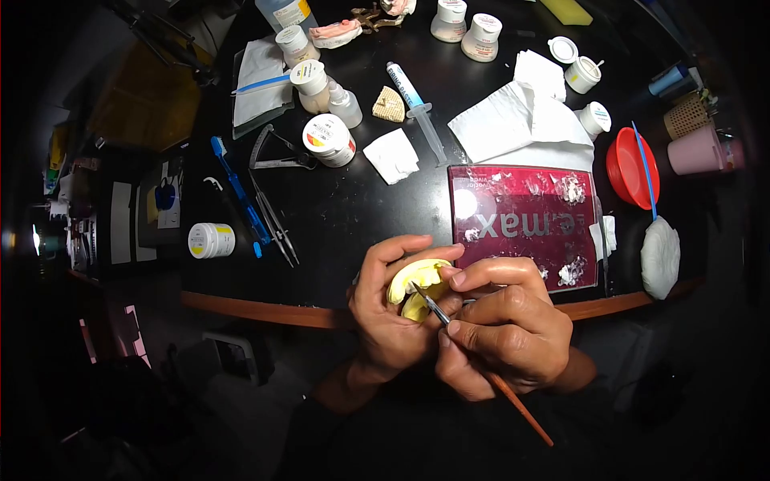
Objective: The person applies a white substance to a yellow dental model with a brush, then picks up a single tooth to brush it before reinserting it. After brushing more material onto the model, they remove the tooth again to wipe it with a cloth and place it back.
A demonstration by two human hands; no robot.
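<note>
My left hand (pixel 383 321) is wrapped round a yellow dental model (pixel 407 287), a curved arch of teeth, holding it above the front edge of the bench. Between the fingers of my right hand (pixel 509 329) is a fine brush (pixel 513 401) with a reddish-brown wooden handle and a metal ferrule. Its dark tip touches or lies just over the inner side of the arch. The fingertips of my right hand are close against the model's right end. Behind my right hand lies a dark red e.max mixing plate (pixel 521 228) with dabs of white paste.
Several jars stand around, including a white-lidded jar (pixel 329 140) and a yellow-labelled jar (pixel 211 240). A blue toothbrush (pixel 239 196), tweezers (pixel 275 223), a firing paste syringe (pixel 417 112) and paper tissues (pixel 497 120) lie on the black bench. A red bowl (pixel 627 170) sits at right.
</note>
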